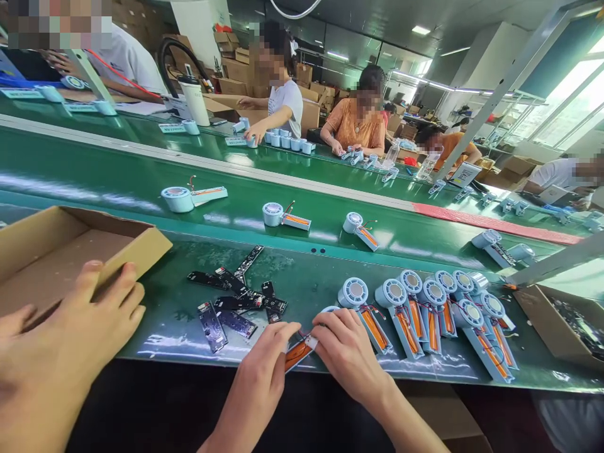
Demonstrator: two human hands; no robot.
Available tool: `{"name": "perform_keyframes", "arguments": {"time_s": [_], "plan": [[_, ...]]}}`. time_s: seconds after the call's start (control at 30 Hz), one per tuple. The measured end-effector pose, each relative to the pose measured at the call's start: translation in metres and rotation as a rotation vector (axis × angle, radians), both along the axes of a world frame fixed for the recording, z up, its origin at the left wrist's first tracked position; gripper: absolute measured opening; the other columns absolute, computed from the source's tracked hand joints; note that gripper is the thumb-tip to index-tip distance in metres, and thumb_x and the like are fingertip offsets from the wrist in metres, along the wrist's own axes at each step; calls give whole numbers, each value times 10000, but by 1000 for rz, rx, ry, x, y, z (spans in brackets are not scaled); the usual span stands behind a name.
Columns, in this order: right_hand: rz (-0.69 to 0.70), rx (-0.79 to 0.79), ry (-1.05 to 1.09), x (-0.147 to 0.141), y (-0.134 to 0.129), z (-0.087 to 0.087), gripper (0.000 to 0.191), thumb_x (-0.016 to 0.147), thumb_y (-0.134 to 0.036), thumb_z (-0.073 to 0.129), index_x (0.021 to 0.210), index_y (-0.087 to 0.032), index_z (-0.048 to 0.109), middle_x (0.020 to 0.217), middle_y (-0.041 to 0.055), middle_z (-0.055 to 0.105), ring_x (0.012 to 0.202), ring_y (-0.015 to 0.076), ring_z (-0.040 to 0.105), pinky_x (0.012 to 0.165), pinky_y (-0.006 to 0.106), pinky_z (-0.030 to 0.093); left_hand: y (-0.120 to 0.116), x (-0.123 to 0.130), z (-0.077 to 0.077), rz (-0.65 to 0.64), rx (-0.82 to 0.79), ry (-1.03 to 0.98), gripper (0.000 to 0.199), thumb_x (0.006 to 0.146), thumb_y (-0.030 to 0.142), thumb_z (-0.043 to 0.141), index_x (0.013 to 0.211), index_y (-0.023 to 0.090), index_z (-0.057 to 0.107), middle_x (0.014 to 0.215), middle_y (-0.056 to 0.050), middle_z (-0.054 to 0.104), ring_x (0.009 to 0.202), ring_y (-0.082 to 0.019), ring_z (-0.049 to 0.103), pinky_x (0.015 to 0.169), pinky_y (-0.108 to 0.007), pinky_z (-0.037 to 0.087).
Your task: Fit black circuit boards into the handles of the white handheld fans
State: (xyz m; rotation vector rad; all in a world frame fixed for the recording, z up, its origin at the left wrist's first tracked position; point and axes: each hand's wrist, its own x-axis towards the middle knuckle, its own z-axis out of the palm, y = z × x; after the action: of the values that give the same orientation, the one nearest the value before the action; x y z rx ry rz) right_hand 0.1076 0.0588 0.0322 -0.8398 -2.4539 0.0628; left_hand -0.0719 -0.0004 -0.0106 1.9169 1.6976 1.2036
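Note:
My left hand (264,368) is closed around the near end of a handheld fan's handle (297,355), a light blue case with an orange strip inside. My right hand (349,352) is closed at the other end of this handle, fingertips pinched beside a small white part (311,341) and thin wires. A light blue round edge (329,309) shows behind my right fingers; whether it belongs to this fan, I cannot tell. Left of my hands lies a loose pile of black circuit boards (236,296). Right of them, several open fans (394,292) with orange strips lie close together.
A co-worker's hand (89,321) grips a cardboard box (146,242) at the left. Another box (538,321) of dark parts stands far right. Spaced-out fans (278,214) lie on the green belt (236,189). People sit across the line; a metal post (500,94) slants at right.

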Motion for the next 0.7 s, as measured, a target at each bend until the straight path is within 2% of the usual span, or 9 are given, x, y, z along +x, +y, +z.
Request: {"name": "perform_keyframes", "arguments": {"time_s": [0.13,0.37,0.57,0.7], "plan": [[-4,-6,70,0,1,-6,113,1022,-202,542,1014,-194,655,1124,83,698,1037,226,583,876,373,476,1,4,8,-25,58,94,403,956,143,355,1154,268,683,1127,-96,699,1023,-235,732,789,-300,604],[51,-77,14,5,1,-3,125,988,-137,557,1043,-197,653,1225,104,672,1238,262,530,1002,448,484,5,9,13,-29,-14,63,298,977,267,437,1046,252,727,1123,-105,712,981,-256,743,780,-336,618],[52,-40,-11,3,0,0,116,987,-116,540,984,-174,642,1227,123,668,1260,288,523,1013,482,497,6,5,20,-88,-147,-108,296,960,318,472,973,241,758,1122,-107,736,1044,-264,723,845,-345,609],[126,-21,-85,3,9,4,77,982,-134,572,969,-172,638,1236,128,668,1298,283,506,1026,474,494,16,1,25,-132,-250,-221,257,902,292,522,910,239,774,1055,-82,756,1001,-247,722,830,-326,601]]}}
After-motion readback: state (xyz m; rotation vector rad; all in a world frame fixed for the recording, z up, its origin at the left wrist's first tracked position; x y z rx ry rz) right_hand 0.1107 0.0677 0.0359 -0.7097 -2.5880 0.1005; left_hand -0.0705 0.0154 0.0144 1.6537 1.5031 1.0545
